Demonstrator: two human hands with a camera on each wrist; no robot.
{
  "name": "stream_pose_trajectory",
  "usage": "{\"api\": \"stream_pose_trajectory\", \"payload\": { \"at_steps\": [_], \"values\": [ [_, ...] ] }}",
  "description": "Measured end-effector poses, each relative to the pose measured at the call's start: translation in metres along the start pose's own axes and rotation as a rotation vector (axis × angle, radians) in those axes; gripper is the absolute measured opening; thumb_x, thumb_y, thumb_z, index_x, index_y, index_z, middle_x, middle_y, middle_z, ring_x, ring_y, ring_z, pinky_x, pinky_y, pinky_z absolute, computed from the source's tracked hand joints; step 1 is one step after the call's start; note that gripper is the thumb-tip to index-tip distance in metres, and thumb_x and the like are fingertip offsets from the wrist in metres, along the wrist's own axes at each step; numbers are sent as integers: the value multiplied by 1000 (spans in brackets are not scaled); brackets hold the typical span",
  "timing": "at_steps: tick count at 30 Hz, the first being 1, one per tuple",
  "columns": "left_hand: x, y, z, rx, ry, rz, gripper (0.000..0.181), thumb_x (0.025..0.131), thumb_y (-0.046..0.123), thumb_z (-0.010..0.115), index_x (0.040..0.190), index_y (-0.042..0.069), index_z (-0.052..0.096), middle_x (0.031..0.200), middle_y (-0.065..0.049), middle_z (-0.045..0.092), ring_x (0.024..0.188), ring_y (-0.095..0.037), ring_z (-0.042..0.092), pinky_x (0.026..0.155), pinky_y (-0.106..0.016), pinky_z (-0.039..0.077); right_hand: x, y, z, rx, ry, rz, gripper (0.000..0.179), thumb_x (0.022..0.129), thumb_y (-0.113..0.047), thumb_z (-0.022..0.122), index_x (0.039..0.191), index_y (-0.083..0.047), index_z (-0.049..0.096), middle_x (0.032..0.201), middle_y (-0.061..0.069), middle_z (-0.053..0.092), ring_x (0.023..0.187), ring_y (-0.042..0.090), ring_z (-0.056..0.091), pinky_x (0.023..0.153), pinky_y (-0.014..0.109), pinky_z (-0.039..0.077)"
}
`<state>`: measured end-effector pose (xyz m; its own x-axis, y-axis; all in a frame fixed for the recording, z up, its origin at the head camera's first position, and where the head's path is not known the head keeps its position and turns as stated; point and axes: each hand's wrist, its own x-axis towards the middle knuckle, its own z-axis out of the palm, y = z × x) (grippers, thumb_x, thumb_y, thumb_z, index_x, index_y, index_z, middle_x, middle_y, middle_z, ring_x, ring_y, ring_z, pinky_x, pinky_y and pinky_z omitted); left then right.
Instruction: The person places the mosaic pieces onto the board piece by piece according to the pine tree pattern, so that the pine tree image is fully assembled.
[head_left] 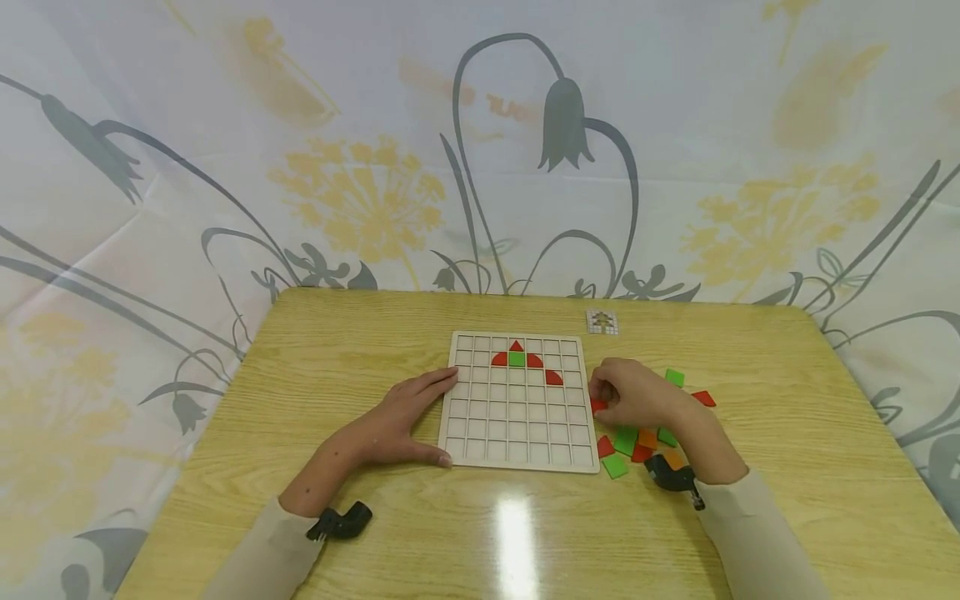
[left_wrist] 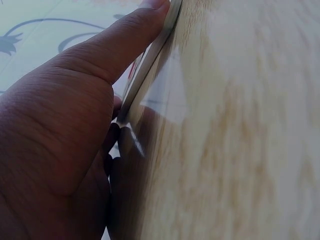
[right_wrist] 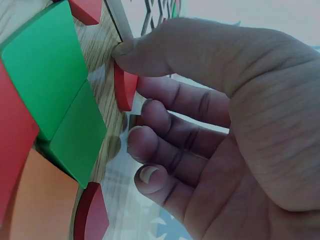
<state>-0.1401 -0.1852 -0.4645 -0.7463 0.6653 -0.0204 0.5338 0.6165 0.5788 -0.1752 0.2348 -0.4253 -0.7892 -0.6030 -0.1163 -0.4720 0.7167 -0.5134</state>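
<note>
A pale wooden grid board [head_left: 497,429] lies flat on the table in the head view. Near its top are a red triangle [head_left: 516,346], a green square [head_left: 517,359] and several red quarter-round pieces, one of them [head_left: 553,378] lower and to the right. My left hand [head_left: 393,423] rests along the board's left edge, fingers extended at the side and thumb at the near corner. Just off the right edge, my right hand [head_left: 637,392] pinches a red piece [right_wrist: 125,90] between thumb and index finger. Its other fingers curl loosely, and the piece's full outline is partly covered.
Loose green, red and orange pieces [head_left: 616,466] lie right of the board, partly under my right forearm. A small patterned card [head_left: 602,322] sits beyond the board's far right corner. Behind the wood-grain table [head_left: 360,333] hangs a floral cloth [head_left: 480,208].
</note>
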Motion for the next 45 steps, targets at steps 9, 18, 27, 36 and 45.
{"api": "stream_pose_trajectory", "payload": {
  "at_steps": [9, 18, 27, 36, 45],
  "values": [
    [0, 0, 0, 8, 0, -5, 118, 83, 63, 85, 171, 14, 23, 178, 2, 16, 163, -29, 19, 127, -62, 19, -2, -6, -5, 25, -29, 55, 22, 82, -4, 83, 88, -11, 64, 78, -1, 56, 73, 14, 50, 67, 30, 45],
    [0, -1, 1, 16, 3, 6, 118, 83, 61, 85, 171, 13, 23, 178, -1, 17, 162, -29, 19, 126, -62, 20, -5, -3, -7, 73, -74, -10, 21, 85, 4, 77, 89, -13, 66, 77, -5, 57, 69, 11, 52, 63, 27, 48],
    [-1, -1, 0, 5, 1, 9, 118, 83, 60, 85, 171, 13, 23, 178, 0, 17, 162, -30, 20, 126, -62, 19, -4, -5, -6, 95, -30, -127, 16, 94, 2, 69, 99, -13, 71, 85, -8, 58, 73, 9, 49, 68, 27, 45],
    [-1, -1, 0, 6, 3, 10, 118, 83, 60, 85, 171, 13, 23, 178, 0, 17, 162, -30, 19, 127, -62, 19, 5, -13, -2, 163, 72, -160, 18, 90, 5, 72, 95, -12, 66, 80, -6, 55, 69, 10, 49, 63, 26, 44],
    [0, -1, 0, 19, 7, 14, 118, 83, 61, 85, 171, 13, 23, 178, -2, 18, 162, -29, 20, 126, -62, 20, 15, -25, 0, 185, 91, -97, 19, 91, -2, 78, 92, -15, 65, 76, -4, 54, 69, 14, 51, 64, 27, 44]
  ]
}}
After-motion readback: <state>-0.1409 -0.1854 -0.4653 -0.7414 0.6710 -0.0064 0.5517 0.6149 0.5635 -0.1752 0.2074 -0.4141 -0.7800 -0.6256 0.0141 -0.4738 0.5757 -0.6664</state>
